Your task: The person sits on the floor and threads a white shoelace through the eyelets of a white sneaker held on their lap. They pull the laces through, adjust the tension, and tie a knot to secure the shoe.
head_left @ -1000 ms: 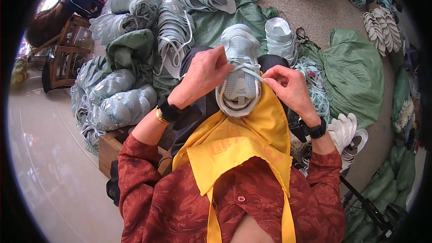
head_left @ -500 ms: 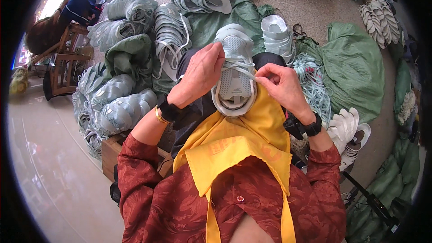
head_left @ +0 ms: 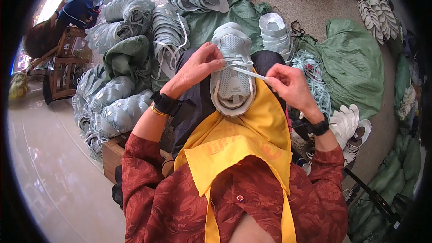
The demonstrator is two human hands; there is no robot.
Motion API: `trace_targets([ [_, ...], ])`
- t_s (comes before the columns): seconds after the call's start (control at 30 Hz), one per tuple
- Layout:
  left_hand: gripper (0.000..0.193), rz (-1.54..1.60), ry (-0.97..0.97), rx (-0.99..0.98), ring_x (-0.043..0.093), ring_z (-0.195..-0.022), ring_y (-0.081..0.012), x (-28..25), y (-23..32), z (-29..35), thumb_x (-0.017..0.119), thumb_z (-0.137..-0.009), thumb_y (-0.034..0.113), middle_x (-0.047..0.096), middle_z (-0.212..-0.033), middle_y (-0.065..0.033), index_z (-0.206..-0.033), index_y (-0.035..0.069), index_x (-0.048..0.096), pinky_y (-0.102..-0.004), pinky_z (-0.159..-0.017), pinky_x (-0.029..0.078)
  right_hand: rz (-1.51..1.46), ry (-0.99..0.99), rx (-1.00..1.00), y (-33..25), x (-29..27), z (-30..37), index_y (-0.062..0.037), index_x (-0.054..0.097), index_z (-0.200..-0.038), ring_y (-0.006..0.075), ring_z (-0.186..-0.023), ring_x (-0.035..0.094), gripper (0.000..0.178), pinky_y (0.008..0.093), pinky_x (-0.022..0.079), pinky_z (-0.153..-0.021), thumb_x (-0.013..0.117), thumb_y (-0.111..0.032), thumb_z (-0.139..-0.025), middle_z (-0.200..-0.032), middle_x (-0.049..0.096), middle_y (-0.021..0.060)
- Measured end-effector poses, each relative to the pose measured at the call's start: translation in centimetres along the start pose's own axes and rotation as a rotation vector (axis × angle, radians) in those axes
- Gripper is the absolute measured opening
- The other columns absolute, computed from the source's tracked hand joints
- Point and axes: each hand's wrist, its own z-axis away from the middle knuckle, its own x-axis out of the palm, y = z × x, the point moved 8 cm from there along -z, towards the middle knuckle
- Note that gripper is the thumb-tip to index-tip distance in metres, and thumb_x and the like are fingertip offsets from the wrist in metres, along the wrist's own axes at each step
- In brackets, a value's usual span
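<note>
Speckled floor (head_left: 290, 0) covers the far side, glossy pale tile (head_left: 49, 153) runs along the left, and shoe parts are piled up pretty much all around. Front and center, 1 pale grey-blue shoe (head_left: 232, 81) is propped on the lap, toe pointed away, probably so its lacing area can be reached from both sides. Whitish lace (head_left: 258, 76) is crossed over the throat. 1 stretch of it is pinched between thumb and finger of the right hand (head_left: 288, 85) and held out to the side, seemingly to keep it taut. By the left hand (head_left: 198, 69), thumb and forefinger look closed on lace at the opposite edge, likely to steady things; what's under the other fingers can't be told. Underneath, a yellow apron (head_left: 270, 112) is spread over dark trousers (head_left: 191, 117), maybe to keep stuff clean. Further out, nested stacks of similar uppers (head_left: 121, 114) are laid on the left, near a wooden box (head_left: 112, 159). Over on the right, pale blue laces (head_left: 315, 78) are heaped beyond the hand, presumably within easy reach, with a green sack (head_left: 353, 67) right beside them.
</note>
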Motion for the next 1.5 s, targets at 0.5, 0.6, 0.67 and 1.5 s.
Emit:
trace_targets([
  [0.5,0.019,-0.051,0.122,0.015,0.048,-0.077,-0.0005,0.4,-0.8,2.4,0.072,-0.097,0.011,0.053,-0.084,0.0068,-0.091,0.006,0.055,-0.0186,-0.066,0.042,0.353,0.016,-0.343,-5.2,2.1,-4.3,0.0007,0.068,-0.097,0.0150,-0.062,0.060,0.013,0.0285,0.048,-0.058,0.073,-0.005,-0.087,-0.092,0.069,0.0084],
  [0.6,0.018,0.021,0.096,-0.024,0.048,-0.077,-0.0004,0.5,-1.0,2.4,0.071,-0.098,0.011,0.054,-0.083,0.0071,-0.090,0.006,0.056,-0.0184,-0.066,0.041,0.198,-0.071,-0.246,-4.3,2.4,-5.5,-0.0005,0.066,-0.094,0.0095,-0.061,0.057,0.009,0.0255,0.046,-0.055,0.071,-0.007,-0.091,-0.088,0.068,0.0042],
  [0.67,0.018,0.086,0.081,-0.024,0.048,-0.076,-0.0004,0.5,-0.6,2.3,0.071,-0.099,0.011,0.054,-0.084,0.0072,-0.090,0.006,0.056,-0.0184,-0.066,0.040,-0.191,-0.196,0.036,-1.8,3.2,-6.0,-0.0026,0.065,-0.095,0.0053,-0.062,0.054,0.007,0.0226,0.044,-0.054,0.070,-0.008,-0.094,-0.087,0.067,0.0005],
  [1.5,0.015,0.031,0.057,0.113,0.043,-0.079,-0.0062,-3.3,3.7,8.0,0.065,-0.097,-0.001,0.048,-0.087,0.0025,-0.092,0.002,0.052,-0.0227,-0.069,0.039,0.223,0.069,-0.119,-1.3,1.7,-0.9,0.0001,0.066,-0.097,0.0110,-0.060,0.061,0.011,0.0264,0.048,-0.056,0.073,-0.004,-0.089,-0.075,0.068,0.0065],
])
